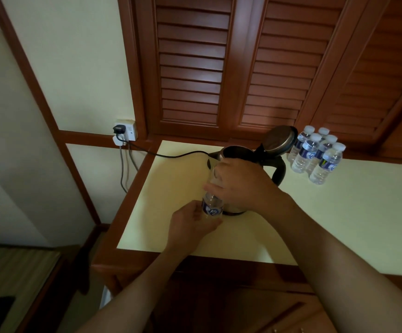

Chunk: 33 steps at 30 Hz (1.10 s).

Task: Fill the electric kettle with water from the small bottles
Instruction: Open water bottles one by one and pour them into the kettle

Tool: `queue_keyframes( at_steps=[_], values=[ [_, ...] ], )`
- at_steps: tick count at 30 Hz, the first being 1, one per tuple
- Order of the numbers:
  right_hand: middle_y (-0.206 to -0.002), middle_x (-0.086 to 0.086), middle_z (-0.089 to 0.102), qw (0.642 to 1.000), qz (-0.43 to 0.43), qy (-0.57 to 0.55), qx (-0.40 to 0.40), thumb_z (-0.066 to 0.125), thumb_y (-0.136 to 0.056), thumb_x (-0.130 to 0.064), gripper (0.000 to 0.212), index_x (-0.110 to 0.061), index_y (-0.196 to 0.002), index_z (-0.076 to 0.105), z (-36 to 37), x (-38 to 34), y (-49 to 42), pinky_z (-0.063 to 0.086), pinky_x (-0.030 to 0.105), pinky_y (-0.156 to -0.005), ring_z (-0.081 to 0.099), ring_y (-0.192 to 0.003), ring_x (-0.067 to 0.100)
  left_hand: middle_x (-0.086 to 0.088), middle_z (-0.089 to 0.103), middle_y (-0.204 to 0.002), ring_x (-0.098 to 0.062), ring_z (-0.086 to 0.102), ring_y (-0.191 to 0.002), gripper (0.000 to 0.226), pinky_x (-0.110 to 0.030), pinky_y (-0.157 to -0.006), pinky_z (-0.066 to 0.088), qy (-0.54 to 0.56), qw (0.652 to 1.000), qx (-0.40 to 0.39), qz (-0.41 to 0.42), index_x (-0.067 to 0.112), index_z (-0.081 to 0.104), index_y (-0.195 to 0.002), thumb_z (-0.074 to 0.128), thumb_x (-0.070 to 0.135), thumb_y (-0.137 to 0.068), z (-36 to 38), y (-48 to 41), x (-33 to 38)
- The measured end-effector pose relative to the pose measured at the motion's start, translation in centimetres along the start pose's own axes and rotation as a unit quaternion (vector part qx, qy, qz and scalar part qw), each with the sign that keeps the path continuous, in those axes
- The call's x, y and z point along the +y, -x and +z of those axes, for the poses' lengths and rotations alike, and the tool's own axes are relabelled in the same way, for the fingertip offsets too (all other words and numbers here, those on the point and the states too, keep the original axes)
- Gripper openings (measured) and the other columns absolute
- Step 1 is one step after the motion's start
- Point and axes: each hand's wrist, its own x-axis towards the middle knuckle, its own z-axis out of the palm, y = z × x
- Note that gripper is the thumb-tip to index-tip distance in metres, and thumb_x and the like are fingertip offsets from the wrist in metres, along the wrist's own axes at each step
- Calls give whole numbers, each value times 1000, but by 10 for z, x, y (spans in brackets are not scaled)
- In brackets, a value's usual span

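**Open tabletop on both sides of the grip, kettle close behind it**

The grip is on a small clear plastic bottle with a blue label (212,207): the left hand (192,224) holds its lower part and the right hand (240,183) is curled over its top. Directly behind the grip stands the dark metal electric kettle (238,151), which blocks that side. Its round lid (279,140) stands raised behind and to the right, and its black handle (280,169) curves out to the right. The cream tabletop (339,224) lies bare to the left of the grip, in front of it, and widely to the right. Further behind on the right, five clear bottles with white caps (315,155) stand close together. Behind on the left, a black cord (171,155) crosses the surface to the white wall socket (125,132). Brown louvred wooden doors (192,68) close the far side.
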Motion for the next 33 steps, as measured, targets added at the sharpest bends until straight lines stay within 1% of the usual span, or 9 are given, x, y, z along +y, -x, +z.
queue_keyframes(
  at_steps=[4, 9, 13, 16, 19, 22, 27, 31, 33],
  values=[
    [-86, -6, 47, 997, 21, -61, 33, 48, -94, -61, 42, -20, -84, 48, 12, 2, 4, 42, 33, -65, 49, -76, 12, 9, 62, -69, -2, 55, -61, 35, -27, -58, 45, -3, 1000, 1, 0, 29, 62, -83, 83, 53, -67, 1, 0, -5],
    [-102, -13, 53, 974, -17, -215, 63, 66, -90, -43, 34, -20, -115, 67, 22, 13, 22, 40, 22, -74, 49, -89, 1, 13, 63, -75, 4, 57, -67, 32, -11, -57, 39, -12, 1000, -14, 7, 30, 62, -88, 84, 43, -71, -3, 2, -1],
    [-93, -14, 57, 964, 10, -243, 104, 69, -87, -45, 19, -29, -97, 66, 27, 15, 33, 37, 22, -74, 49, -90, 4, 16, 65, -84, 1, 60, -77, 43, -19, -65, 48, -26, 999, -3, 22, 30, 65, -100, 85, 49, -67, 0, 3, -5],
    [-89, -11, 56, 962, 51, -239, 121, 66, -82, -57, 33, -24, -87, 62, 29, 16, 42, 41, 25, -71, 48, -87, 7, 14, 66, -90, -2, 61, -82, 49, -27, -69, 54, -34, 998, 6, 50, 28, 64, -104, 87, 50, -66, 4, 4, -10],
    [-84, -11, 55, 963, 86, -213, 142, 58, -77, -69, 46, -23, -82, 59, 30, 16, 54, 45, 30, -70, 48, -83, 7, 13, 64, -92, -3, 58, -81, 51, -24, -68, 51, -56, 994, 13, 93, 25, 63, -104, 87, 49, -66, 5, 4, -11],
    [-79, -12, 52, 959, 117, -203, 162, 55, -76, -70, 46, -25, -81, 56, 29, 22, 68, 45, 33, -68, 49, -78, 7, 10, 62, -90, -3, 53, -76, 54, -19, -64, 45, -68, 987, 17, 145, 19, 64, -102, 83, 55, -67, 11, 8, -5],
    [-93, -11, 63, 895, 151, -354, 223, 73, -83, -47, 27, -27, -100, 66, 22, 50, 99, 50, 24, -68, 60, -84, 9, 17, 60, -81, 2, 56, -71, 60, -11, -62, 44, -45, 988, 0, 147, 27, 62, -96, 72, 77, -64, 40, 20, 36],
    [-103, -11, 64, 852, 194, -449, 186, 77, -71, -60, 53, -33, -112, 60, 30, 101, 131, 56, 30, -68, 65, -86, 10, 15, 63, -78, 1, 60, -73, 55, -18, -65, 51, -8, 995, -32, 91, 31, 62, -89, 75, 76, -62, 88, 16, 79],
    [-104, -16, 64, 857, 209, -446, 153, 79, -68, -61, 55, -36, -112, 59, 40, 133, 146, 55, 29, -68, 67, -87, 9, 13, 64, -74, -2, 61, -71, 53, -23, -62, 52, 12, 996, -30, 87, 30, 63, -84, 72, 77, -63, 118, 11, 95]
  ],
)
